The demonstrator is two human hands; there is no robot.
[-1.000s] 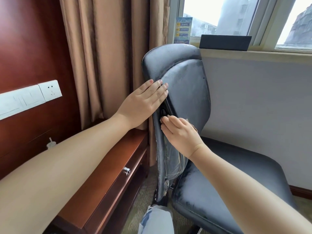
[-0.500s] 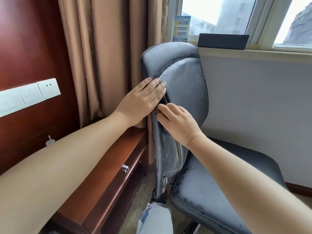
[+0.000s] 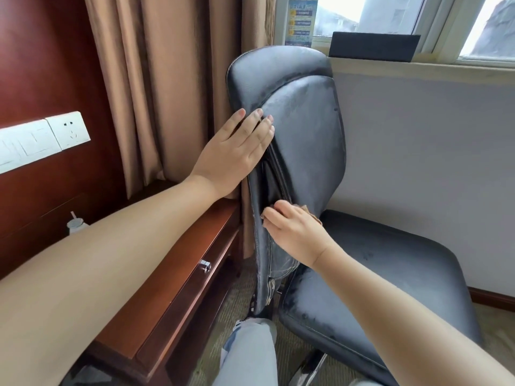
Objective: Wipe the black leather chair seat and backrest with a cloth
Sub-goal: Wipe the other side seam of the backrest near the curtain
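At centre frame the backrest (image 3: 301, 129) is steadied by the left hand (image 3: 237, 151), laid flat with fingers straight, seemingly so it cannot swing. Lower down, a tan cloth (image 3: 313, 214) is held under the curled right hand (image 3: 295, 232) against the backrest's side edge; the seat (image 3: 376, 274) lies at lower right.

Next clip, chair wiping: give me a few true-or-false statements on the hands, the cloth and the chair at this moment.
1. The left hand lies flat on the backrest. True.
2. The right hand wipes the seat. False: it is at the backrest's side edge.
3. A cloth peeks out under the right hand. True.
4. The curtain hangs right of the chair. False: it hangs left.
5. The wall socket has a plug in it. False: none.
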